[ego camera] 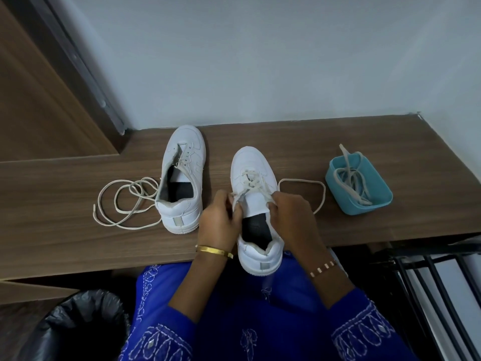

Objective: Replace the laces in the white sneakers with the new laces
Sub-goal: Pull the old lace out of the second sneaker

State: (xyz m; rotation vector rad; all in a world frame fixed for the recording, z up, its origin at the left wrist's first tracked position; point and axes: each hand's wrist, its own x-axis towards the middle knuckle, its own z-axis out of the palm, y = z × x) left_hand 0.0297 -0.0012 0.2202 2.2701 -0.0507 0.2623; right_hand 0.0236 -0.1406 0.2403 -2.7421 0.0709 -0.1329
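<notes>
Nearest, a white sneaker point(256, 204) sits at the wooden desk's point(390, 217) front edge; the left hand point(221, 220) and right hand point(291, 214) each pinch its cream lace point(251, 182) beside the tongue; beyond, a second sneaker point(182, 178), a loose lace point(122, 201), and a blue tub point(382, 201) of laces.

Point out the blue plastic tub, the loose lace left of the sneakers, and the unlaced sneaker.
Blue plastic tub point(374, 201): head view, near outer wall.
Loose cream lace point(122, 194): head view, coiled loop on desk.
Unlaced white sneaker point(186, 136): head view, toe cap.
</notes>
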